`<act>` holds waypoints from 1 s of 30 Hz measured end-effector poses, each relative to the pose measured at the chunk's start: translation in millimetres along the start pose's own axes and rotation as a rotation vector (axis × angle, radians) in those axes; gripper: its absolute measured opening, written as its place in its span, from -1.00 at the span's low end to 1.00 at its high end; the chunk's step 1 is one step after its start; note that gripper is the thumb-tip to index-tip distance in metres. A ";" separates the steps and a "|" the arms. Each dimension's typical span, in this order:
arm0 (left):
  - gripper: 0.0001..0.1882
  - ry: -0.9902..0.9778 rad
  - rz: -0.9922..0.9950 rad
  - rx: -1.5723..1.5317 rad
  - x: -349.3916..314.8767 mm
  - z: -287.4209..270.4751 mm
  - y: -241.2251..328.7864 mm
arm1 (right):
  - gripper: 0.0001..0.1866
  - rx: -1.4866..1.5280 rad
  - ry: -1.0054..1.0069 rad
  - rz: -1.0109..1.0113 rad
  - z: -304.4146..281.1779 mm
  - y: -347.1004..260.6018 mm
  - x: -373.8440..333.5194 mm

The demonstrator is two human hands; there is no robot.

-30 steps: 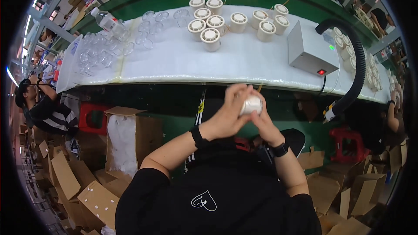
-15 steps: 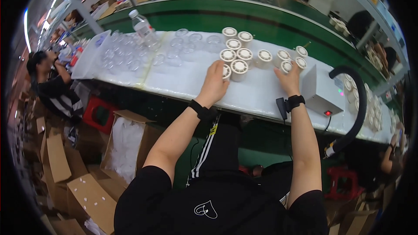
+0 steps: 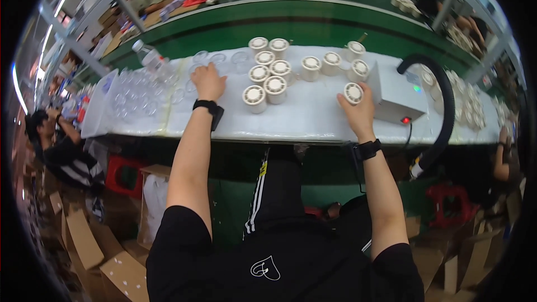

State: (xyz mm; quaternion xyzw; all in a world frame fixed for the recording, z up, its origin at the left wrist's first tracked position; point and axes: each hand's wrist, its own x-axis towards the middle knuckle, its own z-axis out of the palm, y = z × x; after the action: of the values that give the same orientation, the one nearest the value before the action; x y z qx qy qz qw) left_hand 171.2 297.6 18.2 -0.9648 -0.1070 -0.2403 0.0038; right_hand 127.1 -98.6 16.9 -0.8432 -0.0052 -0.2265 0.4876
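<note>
left hand [image 3: 208,83]: fingers bent over clear covers [image 3: 240,62], can't tell if grasping one | right hand [image 3: 361,113]: grasps white cup [image 3: 353,93] round its side, likely to leave slotted top uncovered | cup beside grey box [image 3: 398,100], lifted or resting unclear | other cups [image 3: 254,98] upright on table [image 3: 305,123], presumably for easy reach

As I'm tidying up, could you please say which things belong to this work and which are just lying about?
Likely work: white canister in the right hand; other white canisters; clear pieces near the left hand.

Apparently lying about: plastic bottle; cardboard pieces.
</note>
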 end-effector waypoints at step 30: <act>-0.31 -0.011 0.413 -0.914 -119.9 -12.8 247.7 | -0.51 2.141 0.630 0.891 -164.2 80.7 -225.1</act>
State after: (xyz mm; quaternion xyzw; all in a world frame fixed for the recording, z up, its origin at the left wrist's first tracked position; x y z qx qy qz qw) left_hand 113.6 30.4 -15.2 -0.8701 0.2026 -0.2518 -0.3721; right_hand -118.2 -228.6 -67.1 0.1545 0.2206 -0.1148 0.9562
